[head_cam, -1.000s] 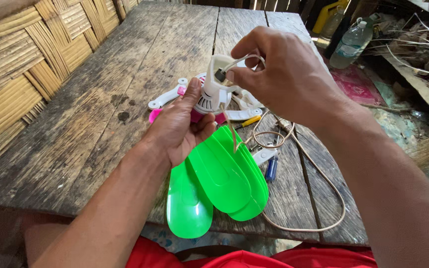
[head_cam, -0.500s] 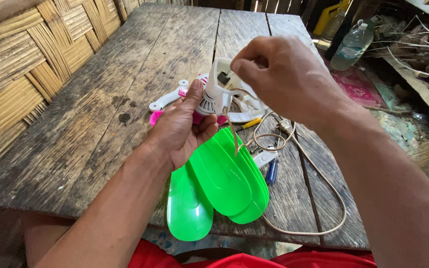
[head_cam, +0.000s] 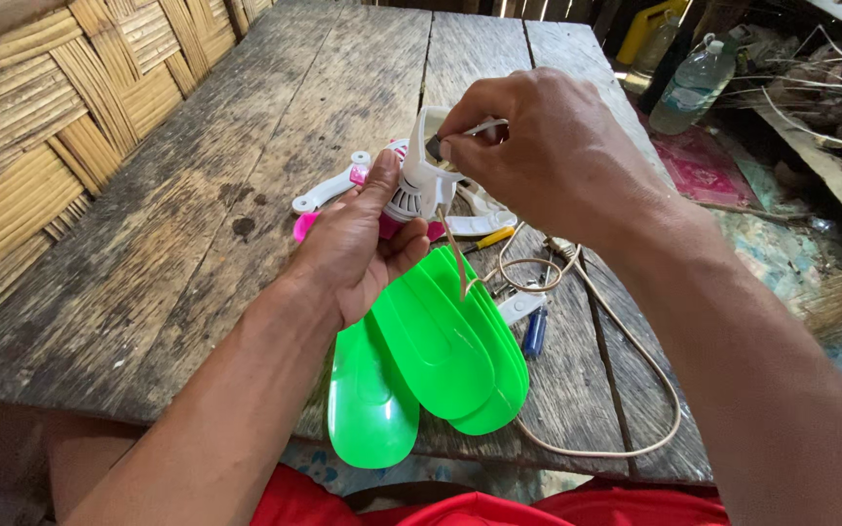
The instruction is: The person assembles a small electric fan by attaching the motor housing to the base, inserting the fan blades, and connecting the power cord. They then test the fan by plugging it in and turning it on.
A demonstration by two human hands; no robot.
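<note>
the left hand [head_cam: 358, 248] is wrapped tight around a white fan motor [head_cam: 416, 190] with green blades [head_cam: 431, 356] above the wooden table [head_cam: 246, 146], while the right hand [head_cam: 538, 146] pinches a thin wire [head_cam: 455, 248] at its top.

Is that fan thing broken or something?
It looks taken apart. The left hand holds a white motor housing with green blades hanging below, while the right hand pinches a wire at it. Loose white parts lie on the wooden table.
</note>
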